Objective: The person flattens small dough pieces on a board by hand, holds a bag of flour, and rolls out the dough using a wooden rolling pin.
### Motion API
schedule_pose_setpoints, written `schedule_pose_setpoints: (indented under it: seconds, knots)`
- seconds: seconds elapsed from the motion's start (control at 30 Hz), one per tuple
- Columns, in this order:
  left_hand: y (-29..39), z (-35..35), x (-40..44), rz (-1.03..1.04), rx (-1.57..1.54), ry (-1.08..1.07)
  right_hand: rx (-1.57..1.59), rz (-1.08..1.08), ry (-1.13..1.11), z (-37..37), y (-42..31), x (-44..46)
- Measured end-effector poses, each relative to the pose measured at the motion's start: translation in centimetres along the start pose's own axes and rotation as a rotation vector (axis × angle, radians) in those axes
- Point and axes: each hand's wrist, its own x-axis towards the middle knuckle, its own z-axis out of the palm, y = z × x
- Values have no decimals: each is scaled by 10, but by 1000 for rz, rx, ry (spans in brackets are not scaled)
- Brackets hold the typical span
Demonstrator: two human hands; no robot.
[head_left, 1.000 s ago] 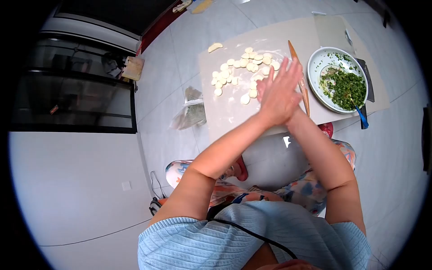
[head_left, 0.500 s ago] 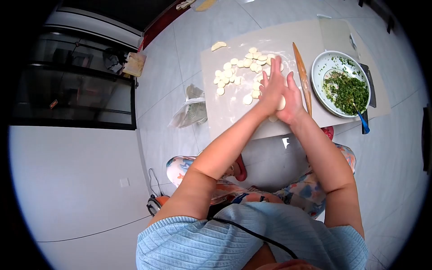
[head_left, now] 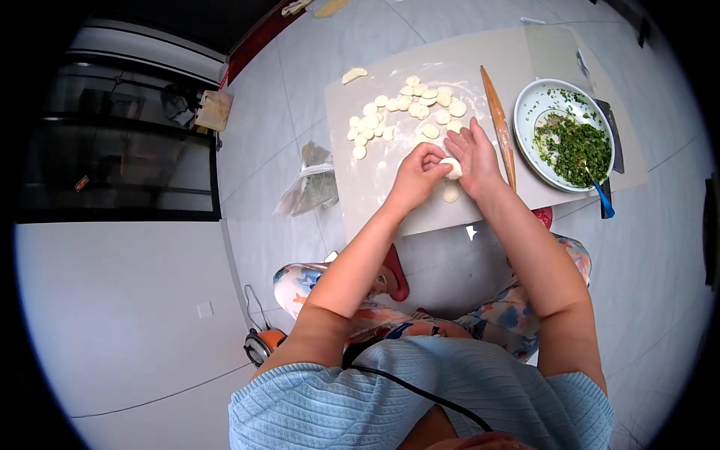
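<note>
My left hand [head_left: 412, 180] pinches a flattened round piece of dough [head_left: 452, 169] between thumb and fingers. Beside it my right hand [head_left: 480, 159] is open, palm turned up and fingers stretched out, close against the dough's edge. Another dough round [head_left: 451, 194] lies on the board just below the hands. Beyond them, several small dough pieces [head_left: 370, 109] are scattered on the floured board [head_left: 360, 180]. A tapered wooden rolling pin [head_left: 496, 109] lies to the right of the hands.
A white bowl [head_left: 526, 150] of chopped green filling [head_left: 581, 154] stands on the right, with a blue-handled utensil [head_left: 604, 201] in it. One folded dumpling [head_left: 354, 75] lies at the board's far left. A plastic bag [head_left: 309, 184] sits on the floor left of the board.
My hands were pressed together palm to palm; now they are apart, with the left pinching the dough and the right open. The view has shifted slightly.
</note>
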Motion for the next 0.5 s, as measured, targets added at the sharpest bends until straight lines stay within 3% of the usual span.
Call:
schedule_pose_setpoints:
  seconds: [0.1,0.17,0.2,0.3,0.5]
  knots:
    - [-35,-22,10,-85,192,28,-66,-28,90,-7,-4,3]
    - [-45,-32,14,-122,526,0,-62,-58,111,-8,-6,3]
    - [-56,-41,22,126,697,79,-63,-58,112,-8,-7,3]
    - [-59,-70,49,204,939,483,-92,-58,121,-10,-7,3]
    - [-59,-91,70,50,1185,499,-106,-35,81,-10,-4,5]
